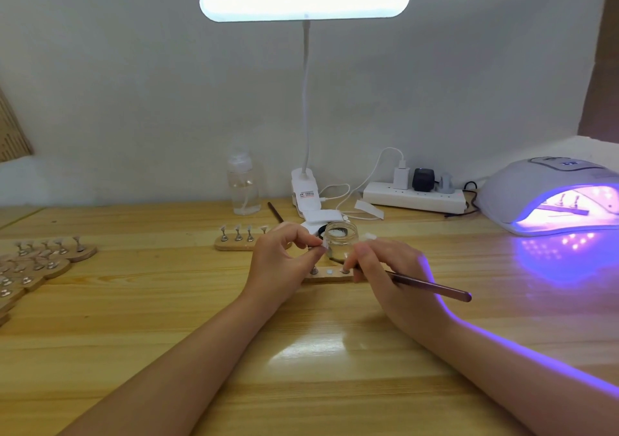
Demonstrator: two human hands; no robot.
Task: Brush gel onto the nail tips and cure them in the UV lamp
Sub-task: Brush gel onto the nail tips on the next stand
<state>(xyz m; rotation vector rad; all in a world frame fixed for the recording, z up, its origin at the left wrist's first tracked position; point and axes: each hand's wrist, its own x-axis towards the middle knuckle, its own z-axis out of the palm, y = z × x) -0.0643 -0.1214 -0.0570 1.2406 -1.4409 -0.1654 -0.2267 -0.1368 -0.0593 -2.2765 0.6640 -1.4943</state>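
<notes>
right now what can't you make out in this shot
1. Nail tip pinched in the left hand: too small, fingers cover it.
2. Brush bristles: hidden behind the right hand.
3. Holder strip ends: under both hands.
4. UV lamp: cut off by the right edge; contents lost in glare.
5. Glass jar contents: unclear.

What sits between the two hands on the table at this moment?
In the head view, a small clear glass jar stands between the left hand and the right hand, with a wooden holder strip lying just in front of it.
</notes>
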